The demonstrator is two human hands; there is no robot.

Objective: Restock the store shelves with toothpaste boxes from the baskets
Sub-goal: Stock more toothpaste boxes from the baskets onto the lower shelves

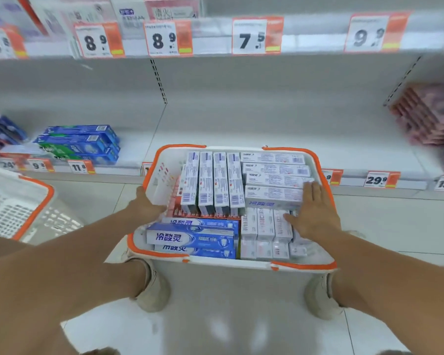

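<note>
1. Head view showed us a white basket (241, 261) with orange trim at the centre of the frame, standing on the tiled floor (395, 226) just in front of the lower shelf (241, 129).
2. We saw the basket packed with toothpaste boxes (213, 183): a row of white ones standing on edge at the upper middle, a stack of white ones lying flat at the upper right, blue ones (190, 238) lying flat at the lower left, and small pale ones at the lower right.
3. Our left hand (145, 204) sat at the basket's left rim, fingers reaching over the edge toward the boxes; whether it gripped the rim we could not tell.
4. Our right hand (313, 211) lay flat with fingers straight and together on the white boxes at the right side, the thumb spread out over the small pale boxes.
5. Blue and green boxes (80, 143) were stacked on the lower shelf at the left of the frame, and pink packs (426, 114) sat at the far right.
6. Price tags (256, 35) in orange and white lined the upper shelf edge across the top of the frame.
7. A second white basket (18, 201) with orange trim showed at the left edge.
8. Two pale shoes (153, 288) stood on the floor below the basket.
</note>
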